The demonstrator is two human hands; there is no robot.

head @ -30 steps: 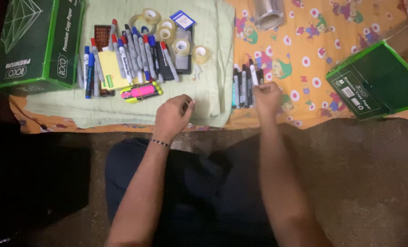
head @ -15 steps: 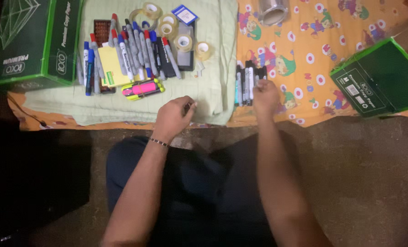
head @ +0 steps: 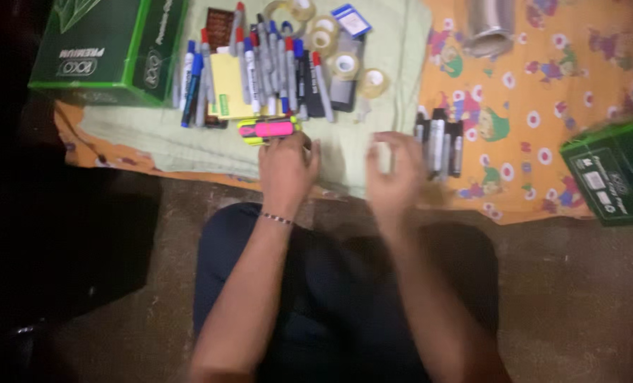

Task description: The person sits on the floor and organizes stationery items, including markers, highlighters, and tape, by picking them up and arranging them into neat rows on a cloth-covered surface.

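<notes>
My left hand [head: 287, 170] reaches onto the light green cloth [head: 182, 142], its fingertips at the pink and yellow highlighters [head: 267, 129]. Blur hides whether it holds anything. My right hand [head: 393, 174] hovers just left of a row of black markers [head: 438, 142] on the orange printed sheet [head: 543, 106]. Its fingers are curled and spread, with nothing visible in them. Above the highlighters lie several red- and blue-capped markers [head: 274, 64] and a yellow sticky pad [head: 228, 96].
Tape rolls [head: 345, 65] and a small blue packet [head: 350, 20] lie at the cloth's far side. A green paper box [head: 111, 50] stands at far left, another green box [head: 611, 174] at right. A silvery roll [head: 488, 32] lies on the sheet. My lap is below.
The view has swung, so everything sits further right and lower. My left hand moved up to the highlighters. My right hand left the black markers and drew back to their left, fingers spread.
</notes>
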